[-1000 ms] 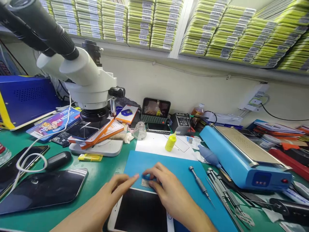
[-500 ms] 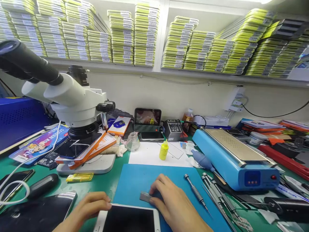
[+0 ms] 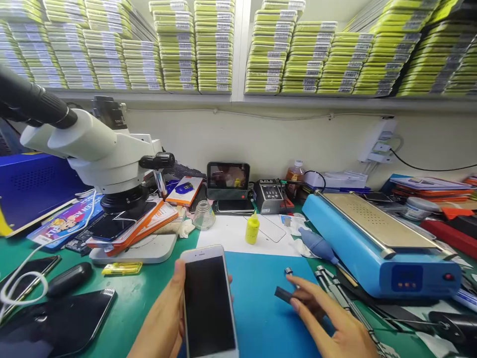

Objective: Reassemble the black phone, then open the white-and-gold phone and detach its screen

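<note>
My left hand (image 3: 164,313) is wrapped round a white smartphone (image 3: 208,298) with a dark screen, held tilted up above the blue mat (image 3: 261,318). Between the fingers of my right hand (image 3: 324,318) is a small dark grey block (image 3: 283,294), its kind unclear. That hand is over the right part of the mat. Just beyond its fingertips shows the end of a precision screwdriver (image 3: 288,271), whose shaft is hidden by the hand. A yellow dropper bottle (image 3: 252,229) stands upright on white paper (image 3: 223,233) behind the mat.
A microscope (image 3: 97,149) stands left, with boxes and a phone on its base. At right is a blue heating plate machine (image 3: 372,248), with a blue air blower (image 3: 316,243) and several metal tools beside it. A dark phone (image 3: 59,323) lies at front left.
My left hand has picked the smartphone up off the work surface and raised it upright. My right hand has moved right with the grey block, over the screwdriver. The view has shifted slightly.
</note>
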The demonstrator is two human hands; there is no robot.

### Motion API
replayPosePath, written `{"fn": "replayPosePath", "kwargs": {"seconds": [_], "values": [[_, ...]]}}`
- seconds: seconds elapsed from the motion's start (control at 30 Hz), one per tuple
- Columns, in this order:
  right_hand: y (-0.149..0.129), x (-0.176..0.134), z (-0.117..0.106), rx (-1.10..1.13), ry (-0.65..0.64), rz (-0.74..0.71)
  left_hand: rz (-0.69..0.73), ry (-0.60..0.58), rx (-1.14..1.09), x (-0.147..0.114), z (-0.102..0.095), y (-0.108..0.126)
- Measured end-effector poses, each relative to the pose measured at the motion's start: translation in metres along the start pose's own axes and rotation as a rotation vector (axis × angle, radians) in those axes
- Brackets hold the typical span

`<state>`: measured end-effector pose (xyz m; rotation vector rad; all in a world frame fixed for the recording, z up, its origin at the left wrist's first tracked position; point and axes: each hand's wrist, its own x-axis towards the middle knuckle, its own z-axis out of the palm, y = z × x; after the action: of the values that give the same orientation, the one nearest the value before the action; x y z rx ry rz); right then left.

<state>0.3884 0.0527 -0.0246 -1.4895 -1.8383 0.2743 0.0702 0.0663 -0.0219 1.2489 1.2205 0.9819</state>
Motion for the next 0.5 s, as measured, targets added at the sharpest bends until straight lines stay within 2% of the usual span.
{"fn": "replayPosePath", "kwargs": {"seconds": [0.03,0.1,0.17,0.23,0.37,0.43,0.5], "values": [[0.002,-0.002,0.004,-0.068,0.05,-0.082,-0.023,-0.041,0.173,0.004,-0.004,0.008],[-0.001,-0.005,0.012,-0.225,0.119,-0.272,0.004,-0.094,0.319,0.009,-0.011,0.024],[-0.006,-0.005,0.018,-0.317,0.125,-0.385,0.063,-0.183,0.447,0.011,-0.011,0.036],[-0.011,-0.005,0.02,-0.332,0.109,-0.411,0.13,-0.258,0.566,0.009,-0.002,0.042],[-0.013,-0.005,0.019,-0.352,0.096,-0.432,0.249,-0.374,0.726,0.0,0.018,0.036],[-0.013,-0.005,0.018,-0.361,0.102,-0.436,0.309,-0.436,0.771,-0.006,0.016,0.033],[-0.013,-0.004,0.018,-0.364,0.105,-0.437,0.357,-0.481,0.796,-0.015,0.004,0.029]]}}
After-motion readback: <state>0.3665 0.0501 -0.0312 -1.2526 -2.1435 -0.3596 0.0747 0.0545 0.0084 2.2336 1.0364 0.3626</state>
